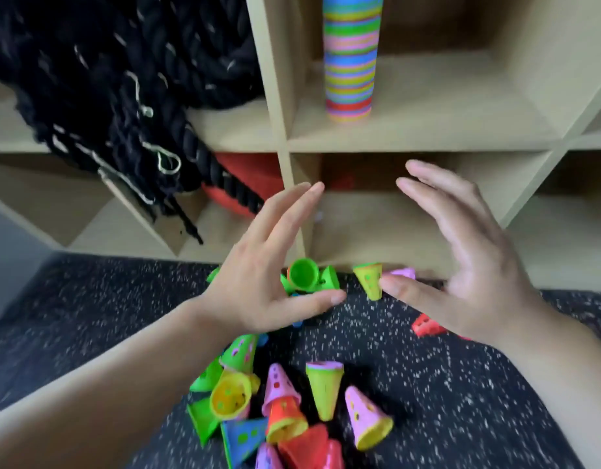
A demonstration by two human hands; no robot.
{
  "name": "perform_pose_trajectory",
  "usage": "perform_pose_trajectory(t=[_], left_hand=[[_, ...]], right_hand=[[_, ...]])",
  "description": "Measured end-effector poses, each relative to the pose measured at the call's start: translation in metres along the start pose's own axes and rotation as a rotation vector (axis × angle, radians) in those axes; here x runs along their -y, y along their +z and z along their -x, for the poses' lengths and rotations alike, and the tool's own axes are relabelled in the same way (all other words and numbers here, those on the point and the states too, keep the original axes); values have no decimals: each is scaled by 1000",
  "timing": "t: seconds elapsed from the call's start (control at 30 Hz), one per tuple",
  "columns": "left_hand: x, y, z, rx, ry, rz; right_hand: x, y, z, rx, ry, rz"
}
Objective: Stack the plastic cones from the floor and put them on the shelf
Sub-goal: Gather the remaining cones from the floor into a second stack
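Head view: black rope (123, 79) overhangs shelf (410, 143); red item (251, 177) behind, perhaps ball.

Black braided rope (89, 69), red object (255, 172) behind

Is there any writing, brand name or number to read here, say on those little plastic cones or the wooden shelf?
No text can be read anywhere in this view.
small coloured plastic cones on the floor: only round dots or holes, no letters.
tall striped stack of cones: coloured bands only.
pale wooden shelf: no label visible.
black braided rope: no tag visible.
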State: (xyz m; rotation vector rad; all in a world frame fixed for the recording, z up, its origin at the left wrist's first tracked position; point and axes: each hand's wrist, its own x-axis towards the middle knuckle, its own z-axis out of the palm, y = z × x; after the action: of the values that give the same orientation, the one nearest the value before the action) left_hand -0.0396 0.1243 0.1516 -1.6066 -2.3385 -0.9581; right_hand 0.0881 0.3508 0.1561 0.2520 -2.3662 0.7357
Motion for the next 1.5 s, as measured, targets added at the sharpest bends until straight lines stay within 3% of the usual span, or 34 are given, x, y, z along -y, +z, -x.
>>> perform_pose_trajectory(t=[0.37,0.53,0.83,1.03,1.3,1.4,1.5], left_hand=[[9,51,106,1,-200,36],[13,65,145,74,-299,80],[18,107,198,198,-525,37],[15,120,205,203,-592,116],[-5,144,185,124,-719,360],[-13,151,176,49,-721,345],[-20,150,172,-67,-800,385]], right_hand=[[3,58,99,316,148,-22],[-5,86,128,449,229,-36],[-29,169,157,840,468,23],[-34,191,168,685,525,-50],[3,145,159,411,528,-217],[16,134,154,415,561,-340],[10,126,167,456,510,-314]])
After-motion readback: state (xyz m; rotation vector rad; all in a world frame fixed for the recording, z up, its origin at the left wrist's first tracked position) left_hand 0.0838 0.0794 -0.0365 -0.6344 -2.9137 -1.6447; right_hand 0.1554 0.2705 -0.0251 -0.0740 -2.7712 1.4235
